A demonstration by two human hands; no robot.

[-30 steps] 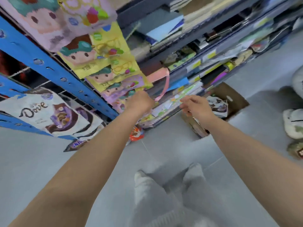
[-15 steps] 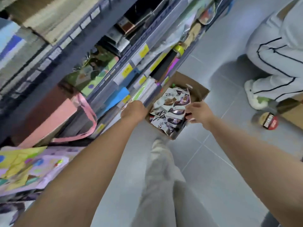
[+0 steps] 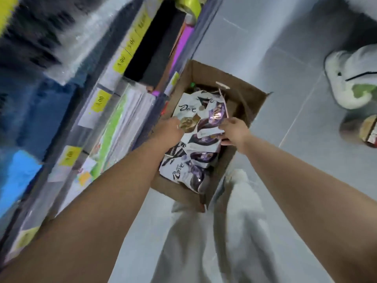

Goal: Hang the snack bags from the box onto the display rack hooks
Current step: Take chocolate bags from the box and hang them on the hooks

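Cardboard box (image 3: 206, 76) sits under your hands, full of bags (image 3: 189, 108). Your right hand (image 3: 234, 131) pinches a purple bag (image 3: 216, 117) just ahead of it. Your left hand (image 3: 169, 129) touches the bags; its grip I cannot tell.

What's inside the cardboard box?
Overlapping white-and-purple snack bags, with the left hand and right hand among them. The pile hides the floor of the cardboard box and any bags lower down.
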